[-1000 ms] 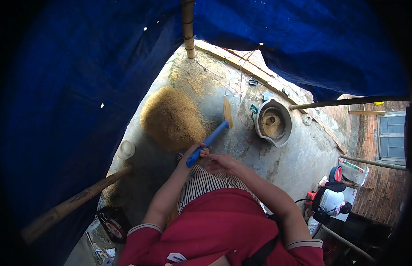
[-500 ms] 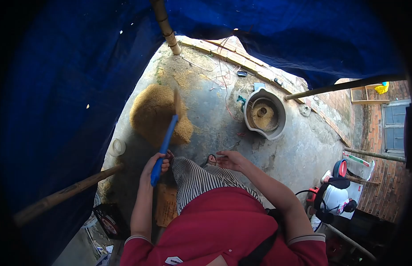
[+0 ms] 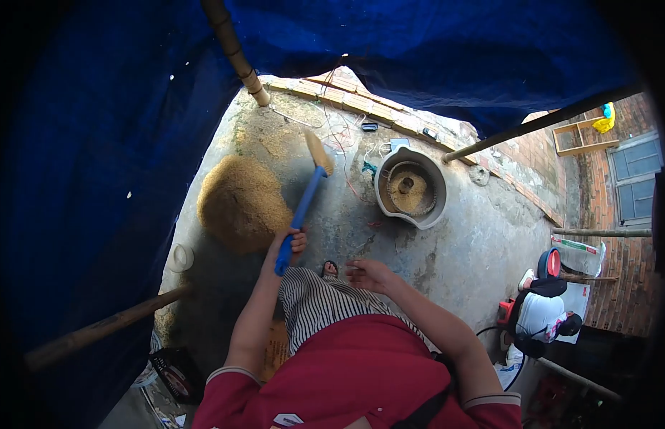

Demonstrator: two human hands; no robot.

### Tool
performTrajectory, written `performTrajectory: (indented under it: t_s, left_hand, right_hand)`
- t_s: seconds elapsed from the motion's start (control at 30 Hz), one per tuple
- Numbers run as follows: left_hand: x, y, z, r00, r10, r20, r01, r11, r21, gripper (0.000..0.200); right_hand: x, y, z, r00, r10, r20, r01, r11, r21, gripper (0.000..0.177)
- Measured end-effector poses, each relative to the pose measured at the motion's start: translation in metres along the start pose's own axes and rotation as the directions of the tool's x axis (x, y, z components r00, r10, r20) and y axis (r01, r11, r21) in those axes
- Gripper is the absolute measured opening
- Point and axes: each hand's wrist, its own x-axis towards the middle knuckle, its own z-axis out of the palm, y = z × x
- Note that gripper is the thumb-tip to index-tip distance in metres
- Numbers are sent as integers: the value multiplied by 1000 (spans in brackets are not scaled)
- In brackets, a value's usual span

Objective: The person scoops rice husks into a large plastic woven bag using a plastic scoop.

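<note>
1. Head view: the left hand (image 3: 288, 247) is closed in a full grip around the lower end of the blue handle of a brush (image 3: 304, 202)
2. The brush slants up and away from the person, its straw-coloured bristles raised over the concrete floor (image 3: 461, 247), just right of the heap of grain (image 3: 238, 204); whether the bristles touch the floor cannot be told
3. The right hand (image 3: 368, 274) is open, fingers loosely spread, holding nothing, above the knee of the striped trousers (image 3: 317, 304)
4. A grey basin (image 3: 381, 187) with grain inside stands on the floor, right of the brush and apart from it
5. A blue tarpaulin (image 3: 96, 143) and a bamboo pole (image 3: 236, 53) enclose the left side; a white cup (image 3: 181, 257) sits below the heap
</note>
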Motion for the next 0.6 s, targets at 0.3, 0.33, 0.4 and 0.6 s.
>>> performTrajectory:
  t_s: [0.3,0.33,0.4,0.6]
  left_hand:
    - [39,-1,-40,987,64,-147,-72,996,-48,16]
    - [26,9,-44,982,111,-150,-129,985,-113,12]
    - [1,32,-50,983,123,-137,-142,979,-144,10]
    - [-64,61,-40,990,137,-43,-142,976,-167,17]
  right_hand:
    - [0,1,-28,996,1,-94,11,991,132,28]
    - [2,-2,-25,995,7,-96,4,993,120,28]
    - [6,-10,-17,995,17,-97,-7,995,100,28]
    - [21,-32,15,997,-34,-76,38,998,50,28]
